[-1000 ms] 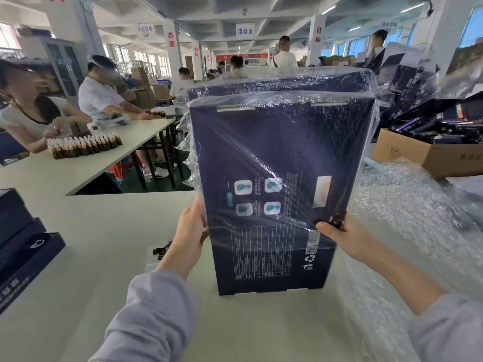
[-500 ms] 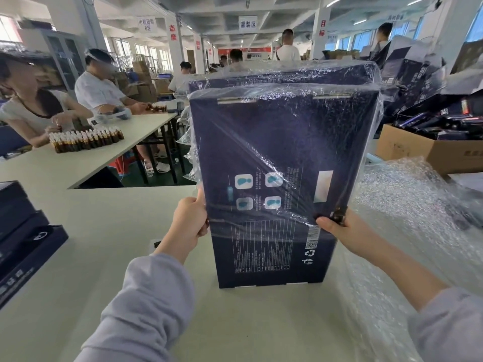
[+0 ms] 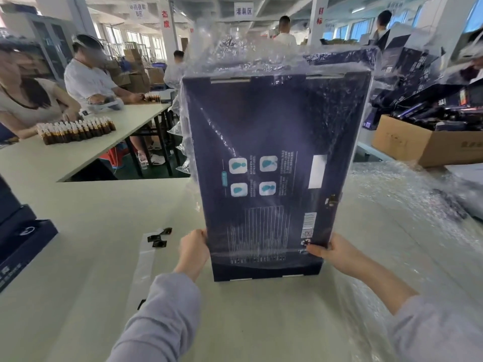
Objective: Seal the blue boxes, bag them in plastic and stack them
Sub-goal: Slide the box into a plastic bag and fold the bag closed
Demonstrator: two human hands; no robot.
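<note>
On the table (image 3: 104, 218): draw the bag down evenly

The blue box (image 3: 274, 142) stands on end, with the bag (image 3: 235, 48) pulled over it nearly to the base. My left hand (image 3: 194, 253) and right hand (image 3: 338, 253) each grip the bag's edge against a lower side. I'd pull both sides down together and steady the box, so the film doesn't snag on a corner.

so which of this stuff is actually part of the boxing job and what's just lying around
Job in hand: blue box, upright; plastic bag over it; left hand and right hand gripping its lower sides; plastic heap at right; other boxes at left.

Lying about: brown bottles; cardboard carton; small black pieces on the table.
</note>
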